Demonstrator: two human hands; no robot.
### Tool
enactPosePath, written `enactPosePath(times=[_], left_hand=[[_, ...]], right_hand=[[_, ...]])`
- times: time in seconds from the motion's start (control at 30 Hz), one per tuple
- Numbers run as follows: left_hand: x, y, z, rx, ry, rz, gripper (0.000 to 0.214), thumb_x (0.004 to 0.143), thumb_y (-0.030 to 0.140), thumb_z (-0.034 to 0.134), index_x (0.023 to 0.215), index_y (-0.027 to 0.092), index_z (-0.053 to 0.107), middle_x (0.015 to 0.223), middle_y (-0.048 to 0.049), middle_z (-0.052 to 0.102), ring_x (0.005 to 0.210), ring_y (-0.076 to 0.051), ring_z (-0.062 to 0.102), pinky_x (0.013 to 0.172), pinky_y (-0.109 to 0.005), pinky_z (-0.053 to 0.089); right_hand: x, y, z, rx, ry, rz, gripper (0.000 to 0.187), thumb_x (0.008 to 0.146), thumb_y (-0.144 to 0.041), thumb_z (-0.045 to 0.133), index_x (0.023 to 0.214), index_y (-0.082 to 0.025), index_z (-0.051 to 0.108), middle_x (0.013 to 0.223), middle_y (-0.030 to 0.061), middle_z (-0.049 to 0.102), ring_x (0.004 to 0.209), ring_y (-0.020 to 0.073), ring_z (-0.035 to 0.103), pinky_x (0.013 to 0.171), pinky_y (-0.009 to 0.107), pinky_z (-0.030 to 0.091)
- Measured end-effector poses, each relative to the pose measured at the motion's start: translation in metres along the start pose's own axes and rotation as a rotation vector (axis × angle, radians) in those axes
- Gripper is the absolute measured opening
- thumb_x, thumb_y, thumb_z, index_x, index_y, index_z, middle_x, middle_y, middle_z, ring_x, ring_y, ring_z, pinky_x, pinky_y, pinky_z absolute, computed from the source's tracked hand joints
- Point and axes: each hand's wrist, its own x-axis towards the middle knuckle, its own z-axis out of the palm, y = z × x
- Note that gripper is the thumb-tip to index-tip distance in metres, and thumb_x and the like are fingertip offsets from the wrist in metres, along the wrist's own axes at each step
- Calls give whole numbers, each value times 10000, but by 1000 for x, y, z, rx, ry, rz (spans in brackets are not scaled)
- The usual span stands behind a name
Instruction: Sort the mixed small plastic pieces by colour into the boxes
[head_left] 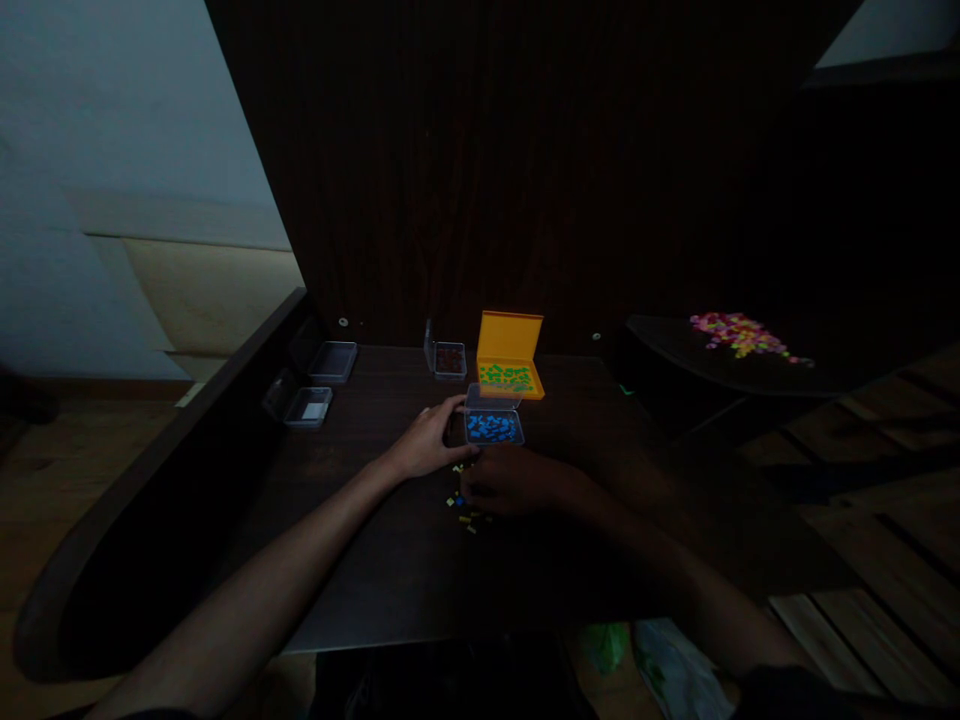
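My left hand (431,440) rests on the dark table (390,570), fingers curved, its fingertips touching the left side of a clear box (492,427) that holds blue pieces. Just below that box my right hand (504,482) lies in shadow over a scatter of small yellow, green and blue pieces (465,508). Its fingers look curled down on the pieces, but the dark hides what they grip. Behind the blue box stands an open orange box (510,360) filled with green pieces.
A clear box with dark red pieces (448,359) stands left of the orange box. Two more clear boxes (309,405) (334,360) sit at the table's left edge. A pile of pink and yellow pieces (739,335) lies on a dark surface at right.
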Motion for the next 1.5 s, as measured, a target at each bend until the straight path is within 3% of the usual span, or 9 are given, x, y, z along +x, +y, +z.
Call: enactPosePath(times=[0.2, 0.3, 0.4, 0.57, 1.03, 1.3, 1.5], left_hand=[[0, 2, -1, -21, -13, 20, 763, 736, 420, 683, 1378, 217, 325, 1247, -105, 593, 1126, -283, 573, 956, -432, 431], [0, 3, -3, -6, -7, 24, 759, 734, 439, 686, 1369, 213, 337, 1270, -104, 579, 1156, -281, 556, 972, -431, 423], [-1, 4, -3, 0, -8, 13, 756, 739, 443, 682, 1370, 209, 339, 1273, -104, 578, 1138, -276, 565, 961, -418, 431], [0, 2, -2, 0, -9, 12, 767, 737, 435, 687, 1374, 192, 337, 1257, -113, 585, 1116, -270, 571, 952, -413, 432], [-1, 2, -2, -18, -15, 13, 768, 736, 442, 687, 1375, 199, 337, 1245, -119, 591, 1139, -283, 558, 945, -425, 432], [-1, 2, -2, -4, -2, 11, 759, 739, 431, 682, 1380, 213, 337, 1235, -104, 597, 1107, -279, 577, 937, -419, 439], [0, 3, -2, -14, -7, 14, 755, 726, 405, 695, 1370, 217, 347, 1246, -99, 590, 1139, -282, 563, 951, -411, 435]], right_hand=[[-20, 18, -36, 77, 170, 117, 171, 888, -256, 532, 924, -167, 674, 760, 13, 628, 646, 108, 512, 612, 217, 321], [-26, 33, -47, 70, 163, 265, 144, 859, -216, 538, 869, -168, 673, 667, -17, 560, 575, 91, 447, 567, 206, 285], [-26, 46, -45, 39, 116, 314, 156, 837, -179, 523, 861, -162, 676, 651, -17, 544, 578, 95, 440, 565, 209, 278], [-19, 58, -35, 48, 77, 309, 188, 828, -176, 507, 871, -158, 689, 672, -8, 565, 593, 98, 464, 564, 204, 287], [-5, 62, -43, 63, -44, 307, 179, 759, -127, 560, 808, -169, 727, 604, -27, 556, 525, 82, 423, 545, 205, 288], [-10, 54, -49, 60, 49, 314, 168, 807, -172, 554, 837, -171, 719, 671, -14, 609, 563, 90, 478, 566, 209, 298], [-9, 28, -33, 58, 126, 115, 162, 838, -215, 576, 898, -186, 724, 762, 9, 675, 651, 111, 551, 628, 220, 349]])
